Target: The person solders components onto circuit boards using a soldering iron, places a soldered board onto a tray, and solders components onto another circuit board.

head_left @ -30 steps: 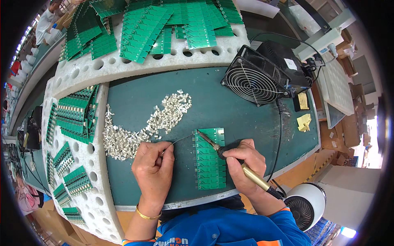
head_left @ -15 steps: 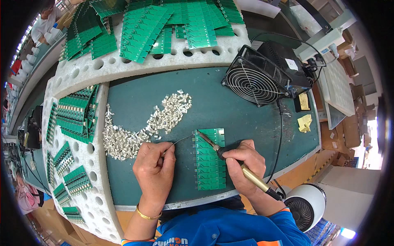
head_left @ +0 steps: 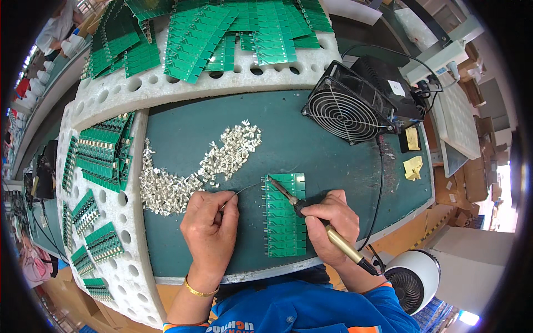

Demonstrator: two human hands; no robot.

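Solder wire [head_left: 251, 187] pinched between thumb and forefinger of the left hand [head_left: 210, 230], fingertips pressed together, its thin end running out to the far left corner of a green circuit board [head_left: 286, 225]. Over to the right hand [head_left: 334, 226], where the grip is wrapped around a soldering iron [head_left: 345, 246], and the iron's tip leans down onto that same corner (whether wire and tip touch is too small to tell). Flat lies the board between both hands, just beside the right grip's fingers, a little apart from the left.

Out to the dark green table [head_left: 344, 172], and what a curving heap of white connectors [head_left: 225, 156] beyond the left hand! White foam [head_left: 161, 95] borders its far and left sides, loaded with green boards [head_left: 200, 39]. Far right stands a black fan [head_left: 345, 116], a yellow sponge [head_left: 412, 139] near it. Past the table, cardboard boxes [head_left: 472, 150] pile up on the right, a white fan [head_left: 430, 277] sits low, and a person in white [head_left: 54, 33] shows upper left.
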